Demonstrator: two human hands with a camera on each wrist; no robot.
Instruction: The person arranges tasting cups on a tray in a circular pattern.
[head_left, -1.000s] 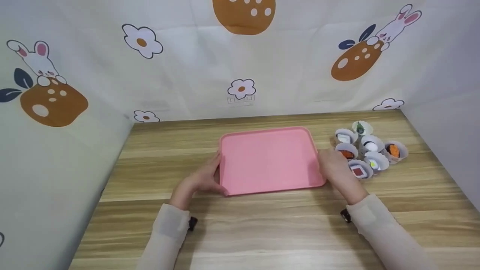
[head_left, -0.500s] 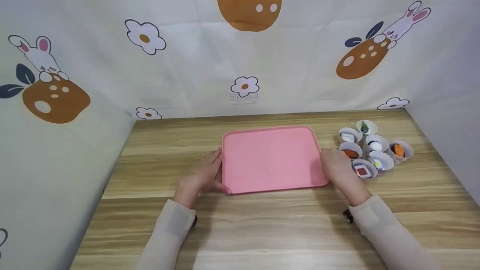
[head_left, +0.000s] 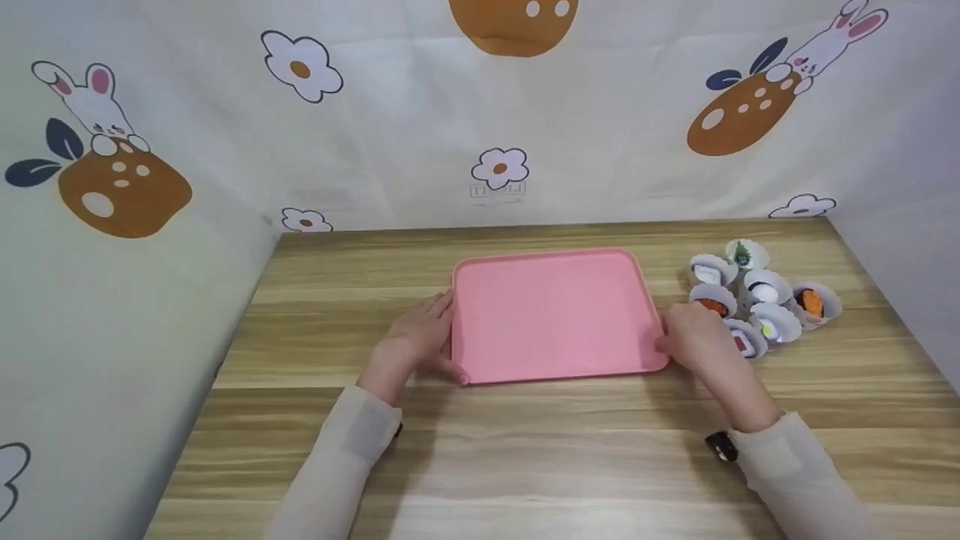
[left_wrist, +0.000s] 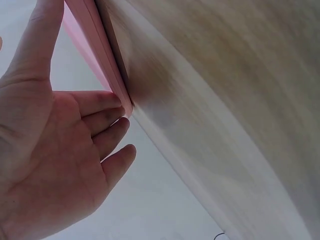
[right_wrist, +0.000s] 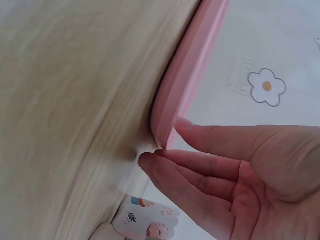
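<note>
A pink rectangular tray lies flat on the wooden table, its inside bare. Along its left edge rests my left hand; the fingers are extended, and the thumb reaches the near-left corner. In the left wrist view its fingertips touch the tray's outer wall. My right hand pinches the tray's right edge by the near corner. In the right wrist view the thumb is on the rim, with the other fingers bent at the outer side below it.
Several paper cups holding sushi pieces cluster just right of my right hand; one patterned cup shows in the right wrist view. A white printed cloth walls the table at the back and both sides.
The whole head view has shifted slightly. My right hand has moved a little to the right, and its thumb now shows on the rim. The tray looks almost unmoved on the table.
</note>
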